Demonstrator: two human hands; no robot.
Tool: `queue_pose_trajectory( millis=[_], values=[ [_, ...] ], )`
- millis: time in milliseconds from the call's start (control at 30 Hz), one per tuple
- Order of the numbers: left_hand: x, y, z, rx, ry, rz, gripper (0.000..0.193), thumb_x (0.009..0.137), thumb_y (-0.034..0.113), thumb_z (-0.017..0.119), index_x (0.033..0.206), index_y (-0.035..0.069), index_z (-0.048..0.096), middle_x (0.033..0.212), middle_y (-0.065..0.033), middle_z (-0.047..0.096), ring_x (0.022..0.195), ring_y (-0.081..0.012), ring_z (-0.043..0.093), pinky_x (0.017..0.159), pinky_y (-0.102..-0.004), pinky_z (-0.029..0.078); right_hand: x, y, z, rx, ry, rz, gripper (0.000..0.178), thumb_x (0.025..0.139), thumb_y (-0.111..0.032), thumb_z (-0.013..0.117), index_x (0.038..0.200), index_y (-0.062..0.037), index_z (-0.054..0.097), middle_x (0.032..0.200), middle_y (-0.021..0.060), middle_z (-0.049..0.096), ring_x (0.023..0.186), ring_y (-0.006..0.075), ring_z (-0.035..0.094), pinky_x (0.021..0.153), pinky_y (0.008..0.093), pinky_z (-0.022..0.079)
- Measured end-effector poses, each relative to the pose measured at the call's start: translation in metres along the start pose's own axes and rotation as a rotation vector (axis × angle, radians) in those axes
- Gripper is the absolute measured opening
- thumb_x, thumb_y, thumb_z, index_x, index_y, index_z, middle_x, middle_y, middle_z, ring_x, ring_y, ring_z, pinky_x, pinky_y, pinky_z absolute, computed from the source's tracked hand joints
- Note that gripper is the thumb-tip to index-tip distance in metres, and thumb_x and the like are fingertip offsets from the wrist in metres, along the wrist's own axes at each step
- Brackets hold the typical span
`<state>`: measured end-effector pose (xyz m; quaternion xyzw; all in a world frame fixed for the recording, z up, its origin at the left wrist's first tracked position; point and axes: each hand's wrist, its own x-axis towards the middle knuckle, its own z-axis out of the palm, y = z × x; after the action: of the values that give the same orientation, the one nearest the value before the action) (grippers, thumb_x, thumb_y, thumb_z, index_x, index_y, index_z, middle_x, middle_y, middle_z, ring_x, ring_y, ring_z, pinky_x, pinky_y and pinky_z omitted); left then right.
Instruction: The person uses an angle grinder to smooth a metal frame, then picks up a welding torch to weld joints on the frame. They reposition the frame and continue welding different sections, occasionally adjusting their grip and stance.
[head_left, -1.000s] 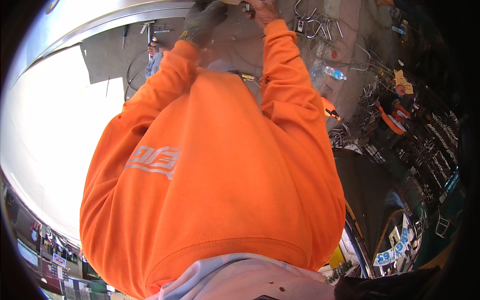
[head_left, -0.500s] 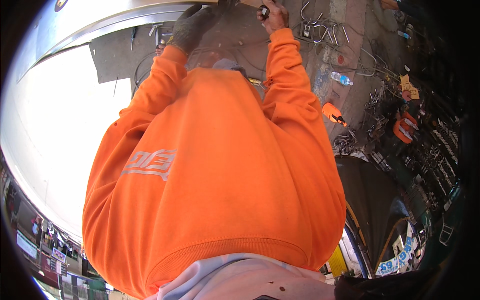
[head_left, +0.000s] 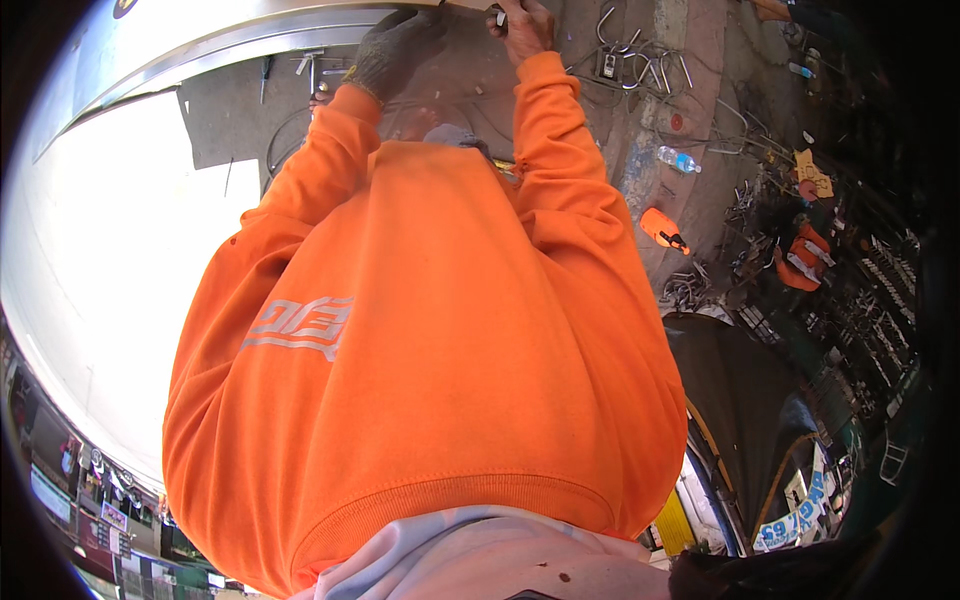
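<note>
My left hand (head_left: 393, 52), in a dark grey glove, reaches to the top of the picture beside the metal edge. Its fingers blur into the dark there, and whatever they touch cannot be made out. Bare, my right hand (head_left: 528, 32) is closed around a small dark object (head_left: 497, 20) with a pale end. Its kind does not show, as the upper part is cut off by the picture's edge. Both forearms stretch forward in orange sleeves, apart from each other.
A T-shaped metal tool (head_left: 312, 68) lies left of the glove. Bent metal rods (head_left: 640, 65), a plastic bottle (head_left: 680, 159) and an orange bottle-like thing (head_left: 660, 228) lie on the floor to the right. Cables (head_left: 480, 108) cross the floor. A long metal edge (head_left: 250, 45) runs along the upper left.
My right hand has moved left and slightly up with the dark object, nearer to the glove. The left hand has shifted only a little.
</note>
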<state>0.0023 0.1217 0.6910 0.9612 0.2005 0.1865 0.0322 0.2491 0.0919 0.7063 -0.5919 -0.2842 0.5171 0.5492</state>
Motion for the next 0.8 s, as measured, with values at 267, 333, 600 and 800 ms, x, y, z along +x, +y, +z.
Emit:
queue_pose_trajectory(
  millis=[267, 333, 600, 800],
  values=[
    [0.025, 0.001, 0.003, 0.048, 0.071, 0.089, 0.044, 0.082, 0.006, 0.064, 0.125, 0.014, 0.068, 0.135, -0.0056, 0.062, 0.127, -0.0283, 0.059, 0.100, -0.0397, 0.055, -0.001, -0.005, 0.013, -0.044, 0.054, 0.060, 0.022, 0.100, -0.030, 0.065, 0.106, -0.0088, 0.068, 0.074, -0.0011, 0.060, 0.055, 0.0091, 0.055, 0.049, 0.0256, 0.044],
    [0.035, 0.006, 0.000, -0.091, 0.056, -0.019, 0.042, 0.084, 0.006, 0.064, 0.124, 0.015, 0.068, 0.129, -0.0061, 0.063, 0.118, -0.0294, 0.063, 0.092, -0.0400, 0.057, -0.007, -0.009, 0.019, -0.039, 0.100, 0.075, 0.023, 0.100, -0.031, 0.065, 0.107, -0.0093, 0.069, 0.075, -0.0010, 0.060, 0.055, 0.0092, 0.054, 0.049, 0.0258, 0.044],
    [0.059, 0.015, -0.039, -0.165, -0.124, -0.111, 0.046, 0.084, 0.001, 0.067, 0.128, 0.013, 0.066, 0.108, -0.0101, 0.067, 0.096, -0.0334, 0.069, 0.078, -0.0429, 0.059, -0.012, 0.013, -0.004, 0.193, -0.105, 0.082, 0.038, 0.105, -0.040, 0.055, 0.112, -0.0055, 0.070, 0.088, 0.0047, 0.068, 0.071, 0.0165, 0.063, 0.063, 0.0321, 0.050],
    [0.081, 0.026, -0.061, 0.143, -0.539, -0.133, 0.061, 0.076, -0.009, 0.067, 0.135, 0.006, 0.059, 0.113, -0.0119, 0.068, 0.097, -0.0299, 0.063, 0.077, -0.0384, 0.058, 0.005, 0.052, 0.031, 0.337, 0.139, -0.454, 0.030, 0.105, -0.025, 0.055, 0.112, 0.0009, 0.070, 0.090, 0.0085, 0.070, 0.080, 0.0189, 0.067, 0.070, 0.0377, 0.055]
  ],
)
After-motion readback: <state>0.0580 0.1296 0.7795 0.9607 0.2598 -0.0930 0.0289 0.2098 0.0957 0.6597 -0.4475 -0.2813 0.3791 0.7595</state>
